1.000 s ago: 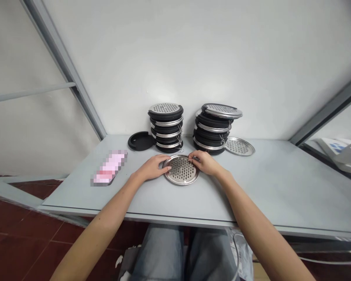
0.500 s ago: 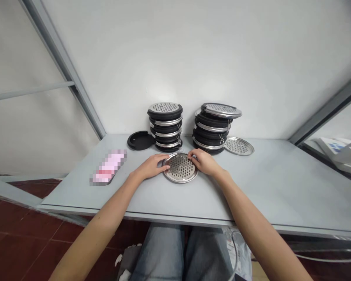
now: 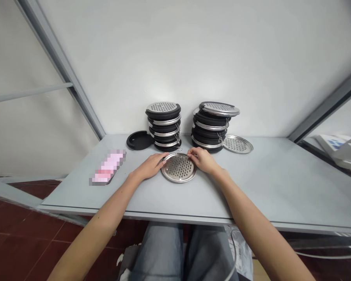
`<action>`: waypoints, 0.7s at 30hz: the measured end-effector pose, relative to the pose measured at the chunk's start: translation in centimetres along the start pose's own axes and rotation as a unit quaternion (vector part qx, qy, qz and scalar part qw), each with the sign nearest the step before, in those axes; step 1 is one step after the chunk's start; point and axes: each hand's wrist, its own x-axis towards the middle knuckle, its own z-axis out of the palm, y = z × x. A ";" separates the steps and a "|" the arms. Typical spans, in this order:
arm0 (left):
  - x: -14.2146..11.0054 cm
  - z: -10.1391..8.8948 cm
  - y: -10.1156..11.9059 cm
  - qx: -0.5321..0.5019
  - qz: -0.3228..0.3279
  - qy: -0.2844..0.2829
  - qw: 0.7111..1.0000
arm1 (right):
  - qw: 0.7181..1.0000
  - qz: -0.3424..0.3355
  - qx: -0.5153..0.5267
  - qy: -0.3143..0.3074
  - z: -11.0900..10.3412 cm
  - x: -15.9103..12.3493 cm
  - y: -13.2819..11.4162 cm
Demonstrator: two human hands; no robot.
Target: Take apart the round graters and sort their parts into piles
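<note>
Evidently, the grater (image 3: 179, 168) is made of thin metal, so it should prove light, stiff and rather slick; it is best gripped by its rim (the raised holes may scratch). It is set flat on the surface (image 3: 251, 187), in front of the two stacks. Its left edge is held by the left hand (image 3: 150, 166), thumb near the rim; its far right edge is pinched by the curled right hand (image 3: 204, 160). Both forearms are angled inward.

A pixelated phone (image 3: 109, 166) on the counter (image 3: 269, 183); white packages (image 3: 341, 150) beyond its right end; red floor tiles (image 3: 20, 249) below.
</note>
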 end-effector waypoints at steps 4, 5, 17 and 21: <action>0.0 0.0 0.2 0.006 -0.016 -0.003 1.000 | 0.985 0.082 0.149 0.018 0.4 0.2 0.0; 0.0 0.0 0.3 0.006 -0.017 -0.004 1.000 | 0.978 0.110 0.173 0.022 0.5 0.3 0.0; 0.1 -0.2 1.2 0.021 0.026 -0.014 0.999 | 0.926 0.259 0.265 0.076 0.7 0.5 -0.3; 0.1 0.1 0.8 0.023 0.010 -0.014 1.000 | 0.905 0.288 0.263 0.168 0.1 0.6 0.4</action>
